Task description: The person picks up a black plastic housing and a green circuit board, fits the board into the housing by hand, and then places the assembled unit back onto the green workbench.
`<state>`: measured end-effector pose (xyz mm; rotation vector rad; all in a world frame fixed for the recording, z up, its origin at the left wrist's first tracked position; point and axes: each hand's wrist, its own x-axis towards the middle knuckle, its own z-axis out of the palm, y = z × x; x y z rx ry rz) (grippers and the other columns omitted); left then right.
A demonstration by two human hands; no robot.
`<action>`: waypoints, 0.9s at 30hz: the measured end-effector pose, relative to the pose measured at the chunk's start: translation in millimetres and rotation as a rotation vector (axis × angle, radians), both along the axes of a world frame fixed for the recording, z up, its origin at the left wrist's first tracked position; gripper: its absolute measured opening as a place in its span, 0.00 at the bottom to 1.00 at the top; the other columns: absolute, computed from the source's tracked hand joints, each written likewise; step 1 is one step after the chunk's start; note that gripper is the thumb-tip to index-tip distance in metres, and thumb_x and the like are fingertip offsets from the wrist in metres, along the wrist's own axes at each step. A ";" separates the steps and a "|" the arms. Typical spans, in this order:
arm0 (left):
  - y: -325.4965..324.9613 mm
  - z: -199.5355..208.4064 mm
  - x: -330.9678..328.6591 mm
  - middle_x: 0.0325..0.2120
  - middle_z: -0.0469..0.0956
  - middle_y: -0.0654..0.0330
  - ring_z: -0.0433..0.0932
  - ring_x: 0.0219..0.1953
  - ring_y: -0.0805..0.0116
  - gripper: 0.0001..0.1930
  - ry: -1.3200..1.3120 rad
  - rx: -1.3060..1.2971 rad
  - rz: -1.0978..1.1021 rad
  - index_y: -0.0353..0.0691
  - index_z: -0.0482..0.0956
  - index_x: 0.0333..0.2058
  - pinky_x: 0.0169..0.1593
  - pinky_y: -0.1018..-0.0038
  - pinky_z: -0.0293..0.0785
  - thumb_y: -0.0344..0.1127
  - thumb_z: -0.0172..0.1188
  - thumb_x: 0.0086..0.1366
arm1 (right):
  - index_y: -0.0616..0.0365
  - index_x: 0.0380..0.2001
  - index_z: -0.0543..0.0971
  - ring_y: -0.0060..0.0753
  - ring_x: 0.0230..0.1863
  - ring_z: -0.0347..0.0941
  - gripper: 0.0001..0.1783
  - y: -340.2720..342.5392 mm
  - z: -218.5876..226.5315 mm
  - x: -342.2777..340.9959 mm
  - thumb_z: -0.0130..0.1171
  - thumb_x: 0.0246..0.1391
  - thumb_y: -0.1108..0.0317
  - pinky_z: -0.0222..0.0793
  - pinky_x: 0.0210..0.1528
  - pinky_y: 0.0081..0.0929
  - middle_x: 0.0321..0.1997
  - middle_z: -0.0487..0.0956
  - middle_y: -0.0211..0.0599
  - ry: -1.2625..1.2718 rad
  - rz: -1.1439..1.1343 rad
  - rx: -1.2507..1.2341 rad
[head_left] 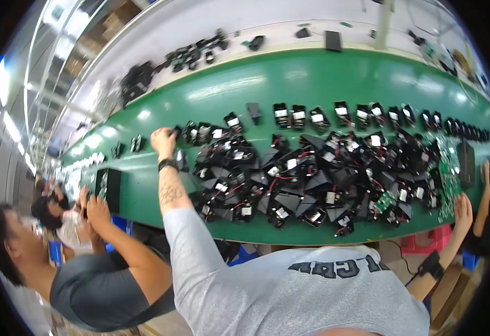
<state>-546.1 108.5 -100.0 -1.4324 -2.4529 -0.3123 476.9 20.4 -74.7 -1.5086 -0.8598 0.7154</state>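
1. Step, as judged: handling a black unit (176,132) at the left end of the back row (281,116); picking or setting down, can't tell which.
2. Left hand (163,141): arm stretched far out, fingers bunched at that unit. Touching, by the look of it; can't tell if the grip is closed.
3. Right hand (463,210): at the table's right side, just beside the green boards (449,173), fingers near each other. Can't tell if it holds anything.
4. Next move probably calls for a sure finger grip on the unit, or a clean release in line with the row, not knocking its neighbours.
5. Unit location: on or just above the green table (211,92), left of the big pile (312,179). Another dark unit (181,161) lies just below it.
6. Looks: small, black, partly hidden by the fingers, detail blurred. Similar pieces in the pile are angular black housings, many with white patches and red wires.
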 end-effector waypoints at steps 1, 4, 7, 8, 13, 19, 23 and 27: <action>10.3 4.5 23.2 0.40 0.80 0.58 0.73 0.49 0.56 0.15 0.118 0.112 0.091 0.49 0.82 0.38 0.54 0.66 0.64 0.38 0.62 0.49 | 0.60 0.53 0.73 0.26 0.48 0.75 0.20 -12.3 -10.2 9.5 0.52 0.60 0.62 0.68 0.45 0.16 0.48 0.77 0.37 -0.044 0.039 0.025; -8.3 28.8 29.2 0.23 0.80 0.53 0.77 0.23 0.63 0.11 -0.267 0.521 -0.081 0.34 0.82 0.34 0.30 0.68 0.72 0.30 0.57 0.52 | 0.64 0.48 0.76 0.28 0.44 0.76 0.18 1.4 18.6 -59.5 0.56 0.58 0.63 0.71 0.45 0.19 0.44 0.79 0.37 -0.191 -0.092 -0.033; -91.7 1.1 -76.0 0.24 0.80 0.57 0.77 0.27 0.63 0.08 -0.905 0.735 -0.031 0.32 0.81 0.32 0.30 0.69 0.72 0.31 0.60 0.57 | 0.66 0.41 0.80 0.22 0.35 0.75 0.16 33.4 26.1 -72.9 0.57 0.55 0.65 0.70 0.39 0.19 0.33 0.80 0.34 -0.423 -0.015 0.013; -92.1 9.5 -47.9 0.33 0.78 0.53 0.77 0.36 0.61 0.11 -1.270 0.805 -0.176 0.37 0.75 0.42 0.34 0.73 0.75 0.30 0.57 0.60 | 0.67 0.39 0.80 0.22 0.33 0.75 0.15 29.8 24.7 -68.4 0.58 0.53 0.65 0.69 0.38 0.20 0.31 0.80 0.34 -0.504 -0.039 -0.039; -67.1 106.1 168.6 0.54 0.65 0.45 0.74 0.47 0.57 0.27 -2.129 0.572 -0.628 0.50 0.55 0.63 0.40 0.74 0.81 0.28 0.49 0.66 | 0.65 0.32 0.81 0.31 0.30 0.78 0.14 49.5 20.5 -58.1 0.61 0.46 0.65 0.70 0.35 0.26 0.27 0.81 0.42 -0.746 -0.066 -0.126; -109.8 111.7 407.7 0.51 0.69 0.39 0.79 0.37 0.59 0.37 -1.908 0.202 -0.534 0.48 0.48 0.64 0.21 0.82 0.73 0.31 0.57 0.59 | 0.61 0.35 0.82 0.41 0.35 0.78 0.16 109.8 8.8 -59.8 0.63 0.44 0.63 0.71 0.40 0.32 0.33 0.81 0.46 -0.816 0.087 -0.108; -102.9 80.7 456.5 0.48 0.71 0.42 0.79 0.34 0.60 0.30 -2.201 0.160 -0.626 0.46 0.52 0.61 0.21 0.81 0.72 0.32 0.54 0.62 | 0.55 0.37 0.82 0.44 0.36 0.74 0.17 126.3 -0.3 -53.2 0.66 0.40 0.63 0.68 0.43 0.35 0.32 0.76 0.43 -1.033 0.195 -0.199; -90.7 81.9 486.9 0.42 0.73 0.49 0.78 0.28 0.63 0.31 -2.074 0.253 -0.673 0.43 0.53 0.60 0.20 0.82 0.71 0.30 0.58 0.60 | 0.59 0.32 0.80 0.39 0.37 0.75 0.15 132.9 -14.0 -44.6 0.67 0.38 0.66 0.70 0.42 0.32 0.33 0.78 0.41 -0.918 0.216 -0.198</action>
